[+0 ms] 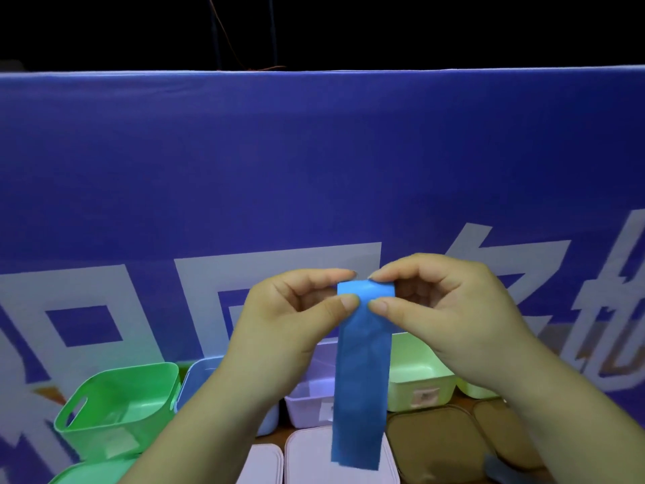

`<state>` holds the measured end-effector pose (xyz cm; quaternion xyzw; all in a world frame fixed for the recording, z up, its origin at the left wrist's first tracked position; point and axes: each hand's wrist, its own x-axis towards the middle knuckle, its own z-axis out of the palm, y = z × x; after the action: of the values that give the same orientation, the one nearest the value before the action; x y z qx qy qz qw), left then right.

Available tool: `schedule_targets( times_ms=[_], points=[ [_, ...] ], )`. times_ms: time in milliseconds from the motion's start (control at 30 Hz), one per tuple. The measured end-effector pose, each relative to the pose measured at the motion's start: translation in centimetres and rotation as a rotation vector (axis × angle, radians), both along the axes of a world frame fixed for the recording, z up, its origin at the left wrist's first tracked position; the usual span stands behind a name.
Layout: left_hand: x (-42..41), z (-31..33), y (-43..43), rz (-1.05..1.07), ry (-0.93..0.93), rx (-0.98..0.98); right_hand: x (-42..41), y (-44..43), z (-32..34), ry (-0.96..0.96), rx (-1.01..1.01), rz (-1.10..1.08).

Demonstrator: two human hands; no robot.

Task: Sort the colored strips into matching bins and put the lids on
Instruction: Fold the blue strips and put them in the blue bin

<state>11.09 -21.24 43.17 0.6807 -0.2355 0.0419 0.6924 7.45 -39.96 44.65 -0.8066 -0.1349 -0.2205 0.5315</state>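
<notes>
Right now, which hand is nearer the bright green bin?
Left. The left hand pinches the blue strip above-right of the bright green bin; the right hand sits farther right.

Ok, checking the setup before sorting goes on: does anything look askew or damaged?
Only the green bin at far left: it looks turned and tilted against the row, though the wide lens may exaggerate that. The blue strip, pinched by the left hand and right hand, hangs straight, untorn.

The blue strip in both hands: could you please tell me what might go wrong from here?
The strip is pinched only at its top by the left hand and right hand, so it could slip. The blue bin sits half hidden behind the left arm; the strip might land in the pale bin instead.
</notes>
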Motion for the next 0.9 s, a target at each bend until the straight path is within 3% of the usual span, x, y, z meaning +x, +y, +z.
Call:
schedule_targets(
  times_ms=[167,500,700,800,900],
  points=[
    [1.9,-0.3,1.2,0.015,-0.22,0.178,1.1,0.8,0.9,0.105,0.081,0.032],
    [3.4,-0.8,1.4,-0.02,-0.237,0.148,2.8,1.2,1.1,0.369,0.349,0.091],
    [3.5,-0.9,1.4,-0.006,-0.247,0.119,2.6,1.1,0.7,0.433,0.44,0.155],
    [3.2,-0.6,1.3,-0.003,-0.177,0.087,2.5,1.0,0.5,0.4,0.414,0.154],
    [2.8,-0.2,1.1,-0.008,-0.118,0.068,2.0,0.9,0.6,0.286,0.243,0.082]
  ],
)
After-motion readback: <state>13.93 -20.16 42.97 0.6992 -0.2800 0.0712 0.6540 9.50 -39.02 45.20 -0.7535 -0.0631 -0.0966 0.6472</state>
